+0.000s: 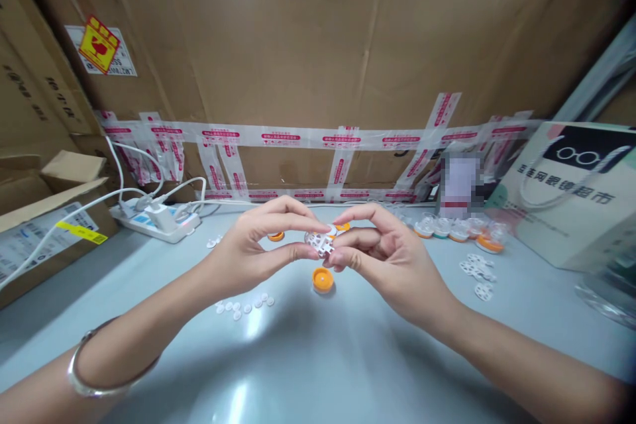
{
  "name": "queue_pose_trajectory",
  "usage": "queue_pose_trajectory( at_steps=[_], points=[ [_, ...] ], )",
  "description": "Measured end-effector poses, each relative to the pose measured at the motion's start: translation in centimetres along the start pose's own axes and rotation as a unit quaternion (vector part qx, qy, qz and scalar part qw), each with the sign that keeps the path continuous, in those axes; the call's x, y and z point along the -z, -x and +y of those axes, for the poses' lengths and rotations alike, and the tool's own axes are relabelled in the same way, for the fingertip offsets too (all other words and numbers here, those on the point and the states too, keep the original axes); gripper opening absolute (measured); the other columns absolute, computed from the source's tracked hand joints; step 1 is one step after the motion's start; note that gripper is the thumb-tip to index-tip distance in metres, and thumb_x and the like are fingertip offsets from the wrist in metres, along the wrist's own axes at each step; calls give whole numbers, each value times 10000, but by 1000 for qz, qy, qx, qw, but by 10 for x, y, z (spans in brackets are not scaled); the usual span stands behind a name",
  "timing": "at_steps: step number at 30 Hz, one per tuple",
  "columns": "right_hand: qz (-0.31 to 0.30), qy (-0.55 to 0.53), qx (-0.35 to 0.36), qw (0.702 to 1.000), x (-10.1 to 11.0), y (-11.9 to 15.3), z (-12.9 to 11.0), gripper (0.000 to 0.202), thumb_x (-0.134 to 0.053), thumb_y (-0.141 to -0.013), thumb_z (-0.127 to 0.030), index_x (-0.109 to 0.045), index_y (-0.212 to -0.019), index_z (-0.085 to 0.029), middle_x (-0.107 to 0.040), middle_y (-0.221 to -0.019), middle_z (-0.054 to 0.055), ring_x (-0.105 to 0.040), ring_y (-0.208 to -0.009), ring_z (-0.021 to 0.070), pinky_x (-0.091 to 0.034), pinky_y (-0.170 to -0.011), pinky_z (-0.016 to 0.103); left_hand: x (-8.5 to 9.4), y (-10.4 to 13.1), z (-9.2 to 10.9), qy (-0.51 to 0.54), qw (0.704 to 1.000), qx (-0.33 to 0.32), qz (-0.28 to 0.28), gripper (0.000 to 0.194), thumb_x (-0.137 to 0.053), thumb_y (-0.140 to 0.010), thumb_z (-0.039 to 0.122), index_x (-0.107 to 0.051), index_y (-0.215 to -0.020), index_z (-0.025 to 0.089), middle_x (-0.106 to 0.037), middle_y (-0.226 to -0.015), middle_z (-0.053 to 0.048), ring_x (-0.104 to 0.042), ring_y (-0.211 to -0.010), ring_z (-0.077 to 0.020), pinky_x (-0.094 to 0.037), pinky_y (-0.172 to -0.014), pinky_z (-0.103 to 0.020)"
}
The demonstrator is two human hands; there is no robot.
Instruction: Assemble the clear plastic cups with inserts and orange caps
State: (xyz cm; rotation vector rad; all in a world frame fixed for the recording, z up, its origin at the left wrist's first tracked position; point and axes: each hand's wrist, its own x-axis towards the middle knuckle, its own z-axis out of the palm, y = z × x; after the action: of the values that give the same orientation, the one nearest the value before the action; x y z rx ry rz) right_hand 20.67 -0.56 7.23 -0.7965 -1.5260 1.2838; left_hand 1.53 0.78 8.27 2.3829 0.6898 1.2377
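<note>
White piece (319, 244): up off the desk (293, 371), between the two hands, neither clearly nearer. Left hand (258, 242) pinches its left side, thumb below, fingers above. Right hand (402, 262) has thumb and bent fingers closed at its right edge, index raised; depth of that grip hidden. Long axis: cannot tell, too small. Orange cap (322, 279) sits on the desk, just nearer the person than the piece, apart from both hands. White discs (247, 308) lie left of the cap.

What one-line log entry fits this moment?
left hand: holds white part | right hand: at its edge | orange cap: on table
</note>
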Motion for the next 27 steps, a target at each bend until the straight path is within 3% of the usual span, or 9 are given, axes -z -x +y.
queue_pose_trajectory(
  at_steps=[4, 7, 12, 18, 21, 27],
  points=[
    [0, 53, 36, 998, 0, 5, 1, 234, -657, -758, -257, -512, -941, -275, -689, -703, -34, -646, -656, 133, -529, -595, 263, 0, 0, 0, 1, 1000, -7, -11, 253, -641, -772, 119, -668, -1001, 223, -614, -919, -31, -596, -866, -139, -514, -770, -282],
    [8, 139, 109, 984, 1, 10, 2, 253, -646, -769, -215, -518, -972, -298, -686, -737, -39, -662, -714, 148, -531, -619, 271, 0, 2, 0, -6, 1000, -19, -14, 269, -620, -790, 122, -652, -1029, 242, -618, -948, -34, -599, -874, -146, -521, -767, -297],
    [46, 270, 286, 918, 0, 15, 0, 275, -673, -736, -153, -586, -944, -310, -679, -775, -27, -658, -697, 154, -538, -648, 285, 0, 4, -1, -41, 997, -67, -8, 280, -590, -812, 122, -639, -1051, 261, -621, -939, -34, -609, -852, -140, -533, -734, -278],
    [61, 346, 356, 866, -2, 16, -1, 312, -657, -752, -135, -559, -985, -316, -681, -852, -24, -656, -688, 140, -541, -660, 266, -2, 3, 2, -70, 991, -115, 1, 322, -575, -809, 73, -626, -1075, 247, -649, -963, -32, -630, -852, -129, -541, -735, -246],
    [52, 336, 335, 879, -2, 16, 0, 344, -640, -763, -126, -509, -1025, -305, -653, -842, -20, -647, -704, 134, -533, -657, 260, -4, 2, 2, -66, 990, -127, 4, 336, -573, -802, 46, -620, -1081, 227, -661, -943, -36, -633, -841, -121, -542, -723, -225],
    [21, 214, 175, 961, -5, 12, 1, 276, -600, -796, -199, -426, -994, -279, -629, -765, -29, -624, -700, 135, -515, -694, 299, -7, 6, -1, -92, 988, -128, 7, 310, -586, -796, 48, -618, -1071, 189, -644, -947, -55, -623, -825, -111, -531, -708, -211]
  ],
)
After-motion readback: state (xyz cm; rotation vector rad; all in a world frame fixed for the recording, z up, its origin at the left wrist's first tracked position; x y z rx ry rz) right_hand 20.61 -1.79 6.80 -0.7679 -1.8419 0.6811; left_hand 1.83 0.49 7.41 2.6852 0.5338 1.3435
